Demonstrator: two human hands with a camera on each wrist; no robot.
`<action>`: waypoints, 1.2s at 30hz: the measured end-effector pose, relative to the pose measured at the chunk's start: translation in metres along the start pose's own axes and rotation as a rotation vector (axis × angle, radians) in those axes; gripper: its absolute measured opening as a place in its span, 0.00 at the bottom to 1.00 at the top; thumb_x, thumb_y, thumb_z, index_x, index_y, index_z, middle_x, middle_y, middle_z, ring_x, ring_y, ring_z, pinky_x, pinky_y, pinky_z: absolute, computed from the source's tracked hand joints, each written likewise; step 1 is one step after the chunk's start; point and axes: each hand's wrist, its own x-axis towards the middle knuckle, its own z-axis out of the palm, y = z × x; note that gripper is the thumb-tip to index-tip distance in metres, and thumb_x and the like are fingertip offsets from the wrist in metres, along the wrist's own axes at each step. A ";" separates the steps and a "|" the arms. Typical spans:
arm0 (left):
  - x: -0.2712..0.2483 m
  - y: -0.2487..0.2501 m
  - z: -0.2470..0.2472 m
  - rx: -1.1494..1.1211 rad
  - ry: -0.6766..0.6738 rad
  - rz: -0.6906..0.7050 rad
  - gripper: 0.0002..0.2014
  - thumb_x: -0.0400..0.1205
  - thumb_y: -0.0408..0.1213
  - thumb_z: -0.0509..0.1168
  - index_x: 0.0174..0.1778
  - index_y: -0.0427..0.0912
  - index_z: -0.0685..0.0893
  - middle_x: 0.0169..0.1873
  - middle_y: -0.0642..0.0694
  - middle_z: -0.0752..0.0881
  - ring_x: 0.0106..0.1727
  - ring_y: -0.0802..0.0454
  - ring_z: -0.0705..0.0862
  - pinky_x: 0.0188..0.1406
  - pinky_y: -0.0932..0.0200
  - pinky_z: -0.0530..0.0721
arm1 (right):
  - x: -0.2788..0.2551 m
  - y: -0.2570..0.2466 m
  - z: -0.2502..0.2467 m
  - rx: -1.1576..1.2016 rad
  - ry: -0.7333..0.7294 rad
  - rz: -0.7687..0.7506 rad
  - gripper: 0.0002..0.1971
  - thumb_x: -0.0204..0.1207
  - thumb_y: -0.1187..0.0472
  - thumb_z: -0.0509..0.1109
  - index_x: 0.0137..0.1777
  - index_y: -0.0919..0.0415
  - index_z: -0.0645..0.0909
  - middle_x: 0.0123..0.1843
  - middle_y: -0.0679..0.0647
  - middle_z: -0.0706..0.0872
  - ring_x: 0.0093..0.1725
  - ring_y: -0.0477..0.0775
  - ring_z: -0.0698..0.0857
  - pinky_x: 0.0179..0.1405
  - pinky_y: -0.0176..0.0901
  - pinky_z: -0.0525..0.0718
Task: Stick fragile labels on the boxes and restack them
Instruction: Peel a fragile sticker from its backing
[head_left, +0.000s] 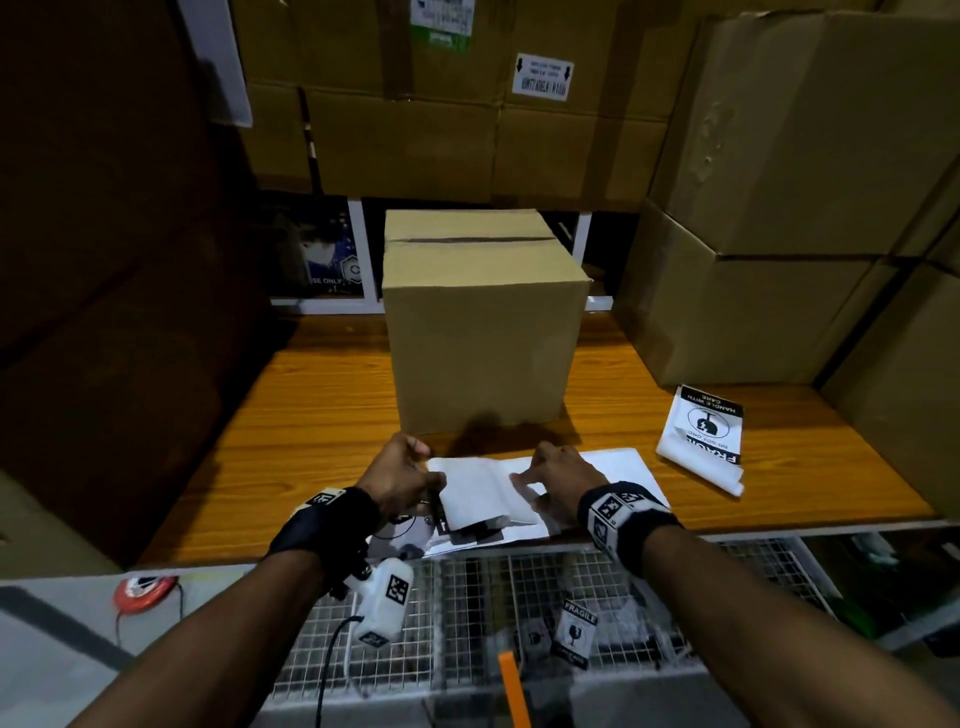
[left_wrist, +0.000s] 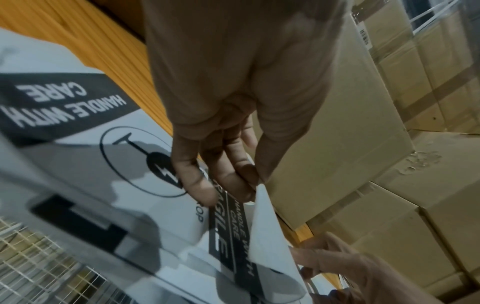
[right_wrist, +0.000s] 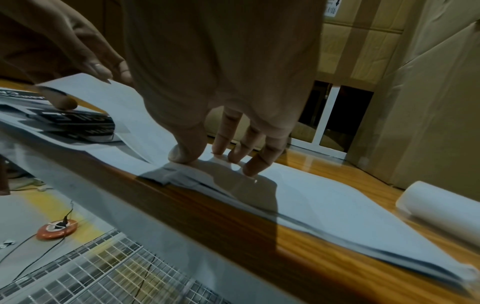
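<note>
The left hand (head_left: 400, 475) pinches the lifted corner of a white fragile label sheet (head_left: 480, 493). The right hand (head_left: 558, 480) presses spread fingertips on the white paper stack (head_left: 618, 467), near 1 plain brown cardboard box (head_left: 483, 332).

box (head_left: 480, 332) mid-table (head_left: 311, 415) | label sheets (head_left: 613, 467) before it | folded label (head_left: 701, 436) right

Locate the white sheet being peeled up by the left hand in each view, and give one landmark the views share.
Head: peeled sheet low centre, between both hands.
Left wrist: peeled sheet lower centre, pinched by the left hand.
Right wrist: peeled sheet upper left.
Shared landmark: the wooden table.
</note>
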 end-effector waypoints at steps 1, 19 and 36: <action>-0.001 0.000 -0.001 -0.006 -0.007 -0.010 0.19 0.78 0.23 0.72 0.55 0.41 0.69 0.35 0.39 0.75 0.24 0.51 0.75 0.21 0.56 0.80 | 0.001 0.000 0.001 0.005 0.012 0.003 0.17 0.83 0.52 0.69 0.70 0.38 0.80 0.65 0.53 0.73 0.65 0.63 0.73 0.58 0.61 0.82; -0.007 -0.004 -0.011 -0.021 -0.044 0.062 0.09 0.82 0.21 0.67 0.53 0.34 0.74 0.30 0.39 0.74 0.22 0.50 0.71 0.19 0.60 0.74 | -0.004 -0.004 0.001 -0.010 0.065 -0.026 0.12 0.82 0.56 0.63 0.61 0.43 0.83 0.61 0.54 0.75 0.61 0.63 0.75 0.53 0.57 0.84; -0.009 -0.016 0.011 -0.242 0.029 0.083 0.19 0.88 0.52 0.61 0.46 0.38 0.81 0.27 0.47 0.77 0.23 0.54 0.76 0.23 0.60 0.76 | -0.011 -0.011 -0.004 0.111 0.008 0.084 0.18 0.75 0.44 0.74 0.62 0.48 0.81 0.66 0.54 0.72 0.70 0.62 0.70 0.64 0.59 0.79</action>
